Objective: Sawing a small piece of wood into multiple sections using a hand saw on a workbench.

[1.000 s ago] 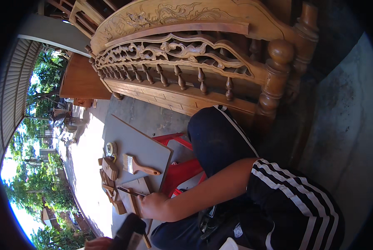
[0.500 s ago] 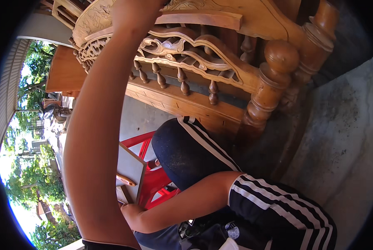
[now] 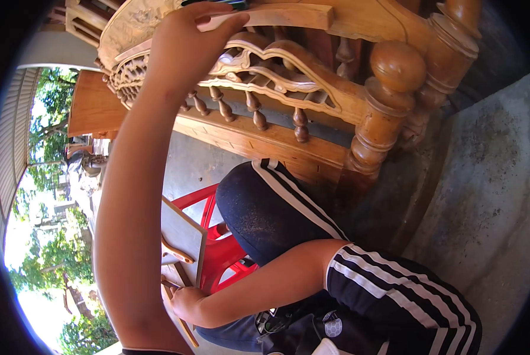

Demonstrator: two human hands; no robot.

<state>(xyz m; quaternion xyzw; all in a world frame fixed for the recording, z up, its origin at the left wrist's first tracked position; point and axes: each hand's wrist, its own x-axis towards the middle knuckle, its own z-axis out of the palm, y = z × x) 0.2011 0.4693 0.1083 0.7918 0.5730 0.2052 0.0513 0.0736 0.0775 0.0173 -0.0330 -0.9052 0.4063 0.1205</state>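
My left hand (image 3: 188, 44) is raised to the carved wooden furniture, back of the hand toward me. Its thumb and forefinger are apart, close to a dark object with a teal edge (image 3: 234, 5) that the top border cuts off. Down low, my right hand (image 3: 187, 305) has curled fingers around a thin wooden stick (image 3: 188, 332); my left forearm hides part of it. Beside that hand, a grey board (image 3: 185, 228) carries a wooden-handled tool (image 3: 179, 254) and other narrow wooden pieces. The board rests on a red plastic stool (image 3: 220, 251).
The carved wooden furniture (image 3: 318, 151), with turned spindles and a round-topped post (image 3: 398, 66), spans the far side. My knee (image 3: 253, 207) in dark trousers lies beside the red stool. A brown wooden panel (image 3: 90, 103) stands at left, with trees beyond. Concrete floor (image 3: 484, 177) extends at right.
My left hand has come lower and farther into view, its thumb and forefinger now visibly apart. My right hand has shifted slightly, and the wooden stick beside it now shows.
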